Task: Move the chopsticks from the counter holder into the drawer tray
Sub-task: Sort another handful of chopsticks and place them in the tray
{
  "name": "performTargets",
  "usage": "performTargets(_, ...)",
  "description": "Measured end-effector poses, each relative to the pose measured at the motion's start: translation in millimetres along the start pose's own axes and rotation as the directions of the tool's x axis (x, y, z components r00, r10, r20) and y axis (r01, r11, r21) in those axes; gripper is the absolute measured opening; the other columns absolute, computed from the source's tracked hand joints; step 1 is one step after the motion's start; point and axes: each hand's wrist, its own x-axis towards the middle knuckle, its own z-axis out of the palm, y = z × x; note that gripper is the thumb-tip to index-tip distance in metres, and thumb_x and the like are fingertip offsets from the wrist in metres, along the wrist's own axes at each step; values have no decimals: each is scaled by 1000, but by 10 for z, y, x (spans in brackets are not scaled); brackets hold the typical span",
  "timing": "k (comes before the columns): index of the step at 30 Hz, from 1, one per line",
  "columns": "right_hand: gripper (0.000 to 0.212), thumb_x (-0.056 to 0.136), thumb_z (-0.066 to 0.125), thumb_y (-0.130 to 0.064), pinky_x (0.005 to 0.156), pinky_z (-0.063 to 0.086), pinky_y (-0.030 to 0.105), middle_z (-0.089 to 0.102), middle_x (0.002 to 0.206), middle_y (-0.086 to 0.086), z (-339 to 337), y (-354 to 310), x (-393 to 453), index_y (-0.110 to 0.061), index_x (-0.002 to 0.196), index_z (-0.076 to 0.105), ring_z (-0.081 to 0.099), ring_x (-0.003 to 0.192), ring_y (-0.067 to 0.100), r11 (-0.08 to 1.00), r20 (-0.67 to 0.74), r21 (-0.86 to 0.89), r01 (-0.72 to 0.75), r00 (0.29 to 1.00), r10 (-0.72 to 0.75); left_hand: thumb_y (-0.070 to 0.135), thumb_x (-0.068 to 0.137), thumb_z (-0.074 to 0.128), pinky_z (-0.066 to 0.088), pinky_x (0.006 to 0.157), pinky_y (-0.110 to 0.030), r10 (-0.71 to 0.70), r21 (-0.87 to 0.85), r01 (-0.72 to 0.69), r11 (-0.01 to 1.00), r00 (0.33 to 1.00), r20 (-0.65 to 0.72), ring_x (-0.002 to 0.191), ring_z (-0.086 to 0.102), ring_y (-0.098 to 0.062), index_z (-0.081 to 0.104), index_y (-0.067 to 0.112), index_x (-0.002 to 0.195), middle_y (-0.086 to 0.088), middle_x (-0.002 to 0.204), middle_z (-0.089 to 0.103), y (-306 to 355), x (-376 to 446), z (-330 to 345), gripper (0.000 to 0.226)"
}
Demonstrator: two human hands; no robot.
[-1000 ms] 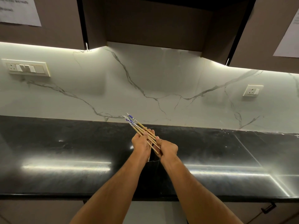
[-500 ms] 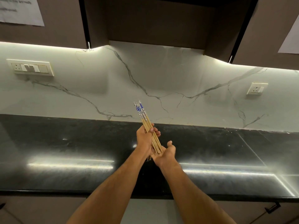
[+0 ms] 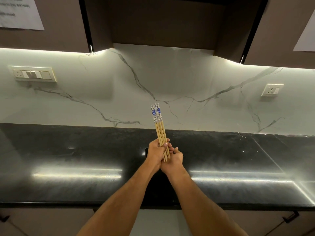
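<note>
Surface: glossy black counter (image 3: 85, 159) under strip light | Room: veined white backsplash (image 3: 170, 79), dark cabinets (image 3: 162, 19) above | Item: chopsticks (image 3: 160, 132), pale wood, blue-white ends up, bundled near-upright over counter | Left hand (image 3: 156, 153): gripping bundle | Right hand (image 3: 173, 160): cupped at bundle's lower tips, touching.

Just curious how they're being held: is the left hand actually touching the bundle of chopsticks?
Touching. The head view shows the left hand with its fingers curled round the bundle of chopsticks, thumb pressed across the sticks, no gap visible.
</note>
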Motion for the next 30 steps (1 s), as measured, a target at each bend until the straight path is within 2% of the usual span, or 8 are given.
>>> performTargets(4, 50, 108, 37, -38, 98, 56, 45, 74, 120, 17, -14, -24, 51, -6, 113, 76, 70, 115, 32, 978, 14, -207, 15, 1000, -12, 6, 102, 54, 64, 79, -38, 0, 19, 1, 1000, 1000, -18, 78, 76, -19, 71, 10, 107, -12, 89, 76, -1, 9, -23, 18)
performTargets(7, 52, 106, 41, -45, 85, 60, 43, 75, 116, 20, -39, -146, 59, -6, 111, 74, 72, 96, 29, 821, 3, -554, 136, 987, -161, 5, 100, 56, 64, 76, -36, 34, 108, -36, 994, 999, 22, 83, 77, -21, 72, 11, 107, -11, 92, 77, -25, -14, -110, 18)
performTargets(9, 45, 106, 48, -42, 68, 57, 37, 74, 114, 20, 34, -270, 74, -2, 119, 66, 71, 86, 28, 774, 67, -577, 261, 959, -274, 2, 100, 56, 63, 76, -35, 57, 129, -67, 989, 995, 80, 84, 77, -22, 71, 7, 108, -14, 94, 77, -88, -40, -171, 18)
performTargets(13, 27, 103, 57, -26, 95, 59, 48, 74, 115, 22, 322, -496, 23, -3, 116, 67, 74, 105, 35, 650, 338, -602, 465, 885, -321, 1, 100, 55, 63, 83, -43, 10, 214, -41, 976, 990, 144, 86, 76, -28, 68, 3, 108, -17, 92, 76, -240, -99, -252, 16)
performTargets(16, 15, 101, 61, -12, 94, 60, 47, 76, 111, 16, 427, -569, -8, -14, 116, 63, 76, 100, 30, 470, 450, -705, 532, 847, -283, 1, 100, 54, 62, 85, -45, -38, 277, -23, 961, 976, 213, 88, 77, -27, 68, 3, 108, -16, 94, 76, -308, -153, -285, 17)
performTargets(19, 28, 99, 60, -2, 89, 62, 46, 77, 105, 14, 388, -595, 23, -6, 127, 60, 78, 92, 26, 359, 462, -756, 547, 835, -299, 2, 100, 53, 62, 86, -44, -73, 313, -13, 950, 963, 260, 89, 77, -26, 67, 3, 109, -16, 95, 76, -332, -195, -310, 17)
performTargets(26, 24, 97, 61, 3, 81, 64, 42, 80, 95, 13, 251, -619, 83, -2, 120, 65, 79, 89, 28, 496, 363, -727, 475, 879, -309, 6, 101, 53, 61, 89, -45, -70, 300, -41, 953, 934, 350, 97, 76, -27, 65, 5, 117, -14, 101, 77, -368, -238, -403, 20)
performTargets(30, 28, 98, 59, 3, 80, 64, 42, 80, 93, 13, 221, -585, 88, 1, 125, 63, 79, 88, 28, 453, 381, -746, 487, 871, -309, 9, 103, 53, 61, 90, -44, -45, 235, -34, 971, 946, 321, 99, 75, -28, 65, 6, 120, -14, 103, 77, -370, -234, -348, 22)
